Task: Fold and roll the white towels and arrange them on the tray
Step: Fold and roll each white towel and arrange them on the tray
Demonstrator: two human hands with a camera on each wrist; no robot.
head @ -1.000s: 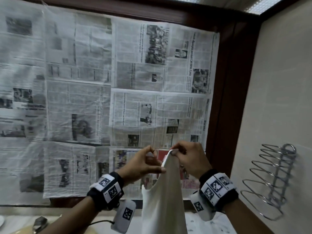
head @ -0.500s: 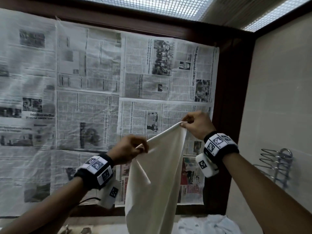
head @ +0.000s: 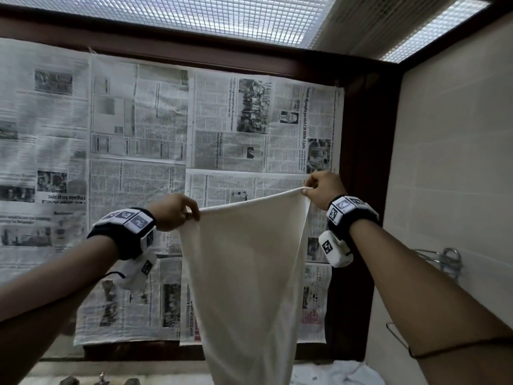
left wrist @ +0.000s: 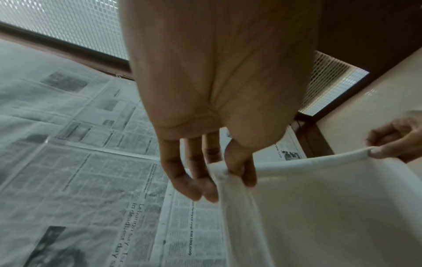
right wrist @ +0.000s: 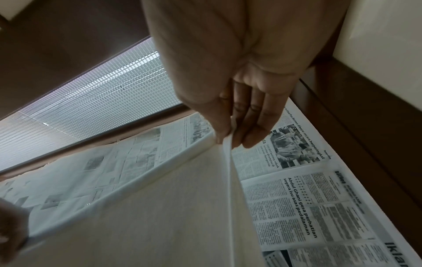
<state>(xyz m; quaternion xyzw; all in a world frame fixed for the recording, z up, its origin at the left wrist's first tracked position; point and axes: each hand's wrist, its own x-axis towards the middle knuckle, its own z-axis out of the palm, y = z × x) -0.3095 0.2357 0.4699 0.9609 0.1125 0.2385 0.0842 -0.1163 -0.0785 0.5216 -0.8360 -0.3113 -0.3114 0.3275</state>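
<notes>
Pinched at its upper left corner between thumb and fingers of the left hand [head: 175,211], with the remaining fingers [left wrist: 182,173] hanging loosely curled beside the cloth. Stretched taut from there across to the right, the top hem of the white towel [head: 249,268], raised in mid-air before a wall papered with newspaper sheets [head: 133,140]. Hanging down from that hem, the towel's body, narrowing toward the bottom edge of the head view, with the lower end out of sight. Gripped at the upper right corner, slightly higher than the left, by the right hand [head: 323,188], thumb and forefinger closed on the hem and the other fingers [right wrist: 253,124] lying alongside. Strapped round both wrists, black bands carrying white marker blocks. Overhead, a white grid ceiling panel [head: 208,20] framed in dark wood. Farther right, a pale tiled wall [head: 455,162] bearing a wire rack [head: 447,259], partly hidden behind the right forearm. Low at the bottom right, crumpled white cloth [head: 344,375] on a surface.
</notes>
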